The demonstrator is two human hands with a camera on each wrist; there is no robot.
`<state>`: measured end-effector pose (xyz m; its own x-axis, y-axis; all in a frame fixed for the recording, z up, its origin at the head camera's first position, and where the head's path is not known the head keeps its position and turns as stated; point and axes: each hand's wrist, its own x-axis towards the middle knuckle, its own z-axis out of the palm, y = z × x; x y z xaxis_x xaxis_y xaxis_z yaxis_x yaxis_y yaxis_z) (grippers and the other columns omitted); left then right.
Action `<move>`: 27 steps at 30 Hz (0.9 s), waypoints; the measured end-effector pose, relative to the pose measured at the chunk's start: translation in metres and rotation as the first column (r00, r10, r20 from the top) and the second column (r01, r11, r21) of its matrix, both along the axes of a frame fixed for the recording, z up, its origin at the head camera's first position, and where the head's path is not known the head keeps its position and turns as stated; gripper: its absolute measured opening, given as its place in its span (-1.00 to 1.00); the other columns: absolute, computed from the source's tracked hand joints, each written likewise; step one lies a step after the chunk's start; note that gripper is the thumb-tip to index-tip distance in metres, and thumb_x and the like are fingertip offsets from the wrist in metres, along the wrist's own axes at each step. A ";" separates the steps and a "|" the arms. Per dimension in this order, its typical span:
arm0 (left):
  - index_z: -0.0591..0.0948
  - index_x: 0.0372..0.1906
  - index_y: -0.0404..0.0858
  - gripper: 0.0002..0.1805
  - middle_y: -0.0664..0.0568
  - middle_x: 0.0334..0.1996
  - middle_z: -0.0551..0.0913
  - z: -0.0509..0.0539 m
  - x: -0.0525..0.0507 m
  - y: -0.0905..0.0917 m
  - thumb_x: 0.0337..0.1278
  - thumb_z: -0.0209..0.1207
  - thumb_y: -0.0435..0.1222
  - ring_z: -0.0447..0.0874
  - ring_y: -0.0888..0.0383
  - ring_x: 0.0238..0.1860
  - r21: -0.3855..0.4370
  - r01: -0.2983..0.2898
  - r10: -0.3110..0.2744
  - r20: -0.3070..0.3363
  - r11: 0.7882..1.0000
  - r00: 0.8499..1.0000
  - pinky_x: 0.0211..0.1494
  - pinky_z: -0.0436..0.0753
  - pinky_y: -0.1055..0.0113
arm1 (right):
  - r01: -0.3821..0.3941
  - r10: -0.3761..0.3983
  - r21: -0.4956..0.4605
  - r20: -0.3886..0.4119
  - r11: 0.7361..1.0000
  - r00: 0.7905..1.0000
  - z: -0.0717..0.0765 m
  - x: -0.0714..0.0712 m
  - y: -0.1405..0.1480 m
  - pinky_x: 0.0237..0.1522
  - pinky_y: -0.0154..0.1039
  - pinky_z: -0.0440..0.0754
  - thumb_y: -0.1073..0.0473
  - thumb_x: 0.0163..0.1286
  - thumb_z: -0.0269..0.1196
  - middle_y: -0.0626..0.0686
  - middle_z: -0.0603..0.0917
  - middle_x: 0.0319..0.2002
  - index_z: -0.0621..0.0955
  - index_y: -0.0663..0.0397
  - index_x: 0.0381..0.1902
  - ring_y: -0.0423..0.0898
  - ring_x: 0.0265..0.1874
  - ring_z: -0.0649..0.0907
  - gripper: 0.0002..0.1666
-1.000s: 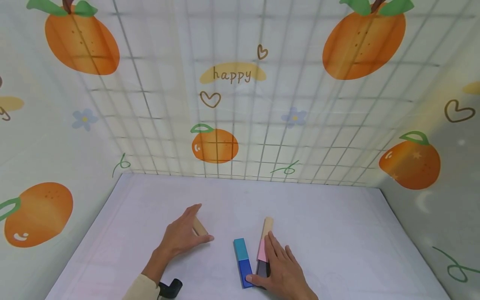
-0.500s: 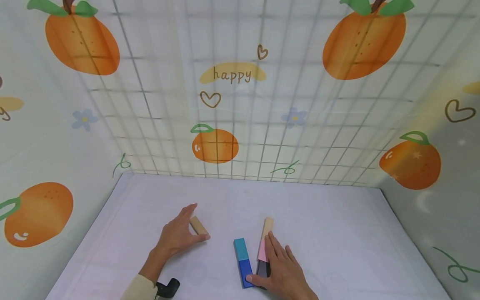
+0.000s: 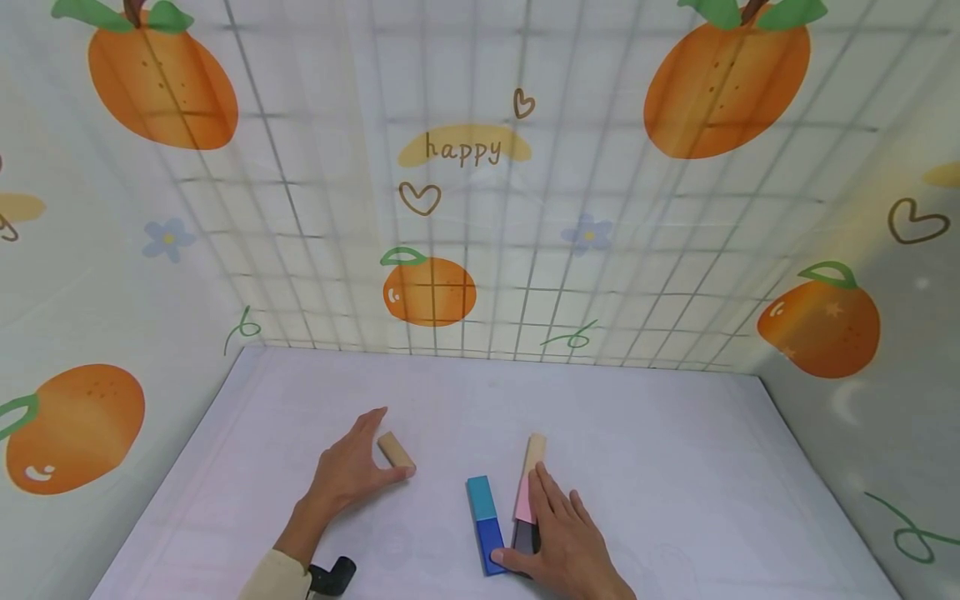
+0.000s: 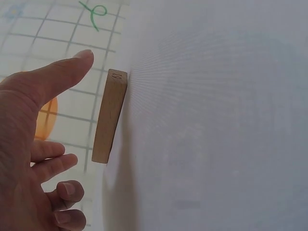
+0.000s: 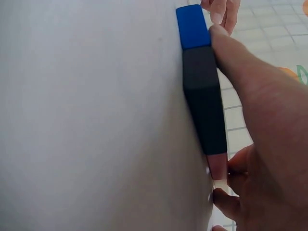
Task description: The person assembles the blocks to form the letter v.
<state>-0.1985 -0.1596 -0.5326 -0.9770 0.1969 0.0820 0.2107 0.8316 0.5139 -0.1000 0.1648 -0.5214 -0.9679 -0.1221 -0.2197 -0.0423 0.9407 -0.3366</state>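
Note:
A plain wooden block (image 3: 396, 451) lies aslant on the white table, a small mark on its end. My left hand (image 3: 352, 467) stands around it, thumb and fingers spread wide; in the left wrist view a gap shows between the hand and the block (image 4: 110, 115). My right hand (image 3: 566, 533) rests with straight fingers along a row of a dark grey block (image 3: 524, 535), a pink block (image 3: 526, 500) and a pale wooden block (image 3: 535, 452). Its thumb lies over the near end of a dark blue block (image 3: 489, 542), which adjoins a teal block (image 3: 481, 498).
The white tabletop (image 3: 675, 467) stretches behind and beside the hands. Printed cloth walls (image 3: 480, 217) with oranges rise at the back and sides. A black device (image 3: 333, 577) is strapped to the left wrist.
My left hand has drawn a little to the left, so more of the plain wooden block shows. The right hand and its blocks have stayed put.

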 end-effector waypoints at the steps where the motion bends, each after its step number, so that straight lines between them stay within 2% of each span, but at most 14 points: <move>1: 0.25 0.54 -0.17 0.19 -0.07 0.48 0.33 0.000 0.000 0.000 -0.14 0.37 0.37 0.51 -0.11 0.29 0.000 -0.002 0.002 -0.002 1.000 1.000 0.07 0.59 -0.16 | 0.000 0.000 0.000 0.000 1.000 1.000 0.000 0.000 0.000 0.46 0.26 0.01 -0.79 -0.19 0.23 0.15 0.03 0.61 0.04 0.11 0.63 0.14 0.53 0.17 0.65; 14: 0.28 0.52 -0.24 0.17 -0.13 0.44 0.38 -0.001 0.000 -0.001 -0.14 0.41 0.31 0.54 -0.13 0.27 -0.028 -0.028 0.028 0.014 0.999 1.000 0.05 0.61 -0.11 | 0.006 -0.006 0.001 0.005 1.000 1.000 0.000 0.000 -0.001 0.47 0.26 0.00 -0.78 -0.19 0.25 0.15 0.03 0.61 0.04 0.11 0.63 0.15 0.53 0.17 0.65; 22: 0.33 0.49 -0.29 0.14 -0.17 0.40 0.42 -0.003 0.001 0.000 -0.11 0.39 0.32 0.51 -0.17 0.29 -0.050 -0.020 0.022 0.032 0.999 0.999 0.13 0.56 -0.16 | -0.003 0.003 -0.008 -0.008 1.000 1.000 0.000 0.001 0.000 0.47 0.26 0.01 -0.78 -0.17 0.24 0.15 0.03 0.61 0.05 0.12 0.62 0.14 0.53 0.17 0.64; 27: 0.40 0.44 -0.32 0.11 -0.17 0.34 0.47 -0.003 0.002 0.001 -0.13 0.42 0.29 0.55 -0.17 0.24 -0.053 -0.015 0.017 0.031 0.998 0.999 0.10 0.58 -0.16 | -0.003 0.002 -0.007 -0.009 1.000 1.000 -0.001 0.001 0.000 0.47 0.26 0.01 -0.79 -0.18 0.23 0.15 0.03 0.61 0.05 0.12 0.62 0.14 0.53 0.18 0.64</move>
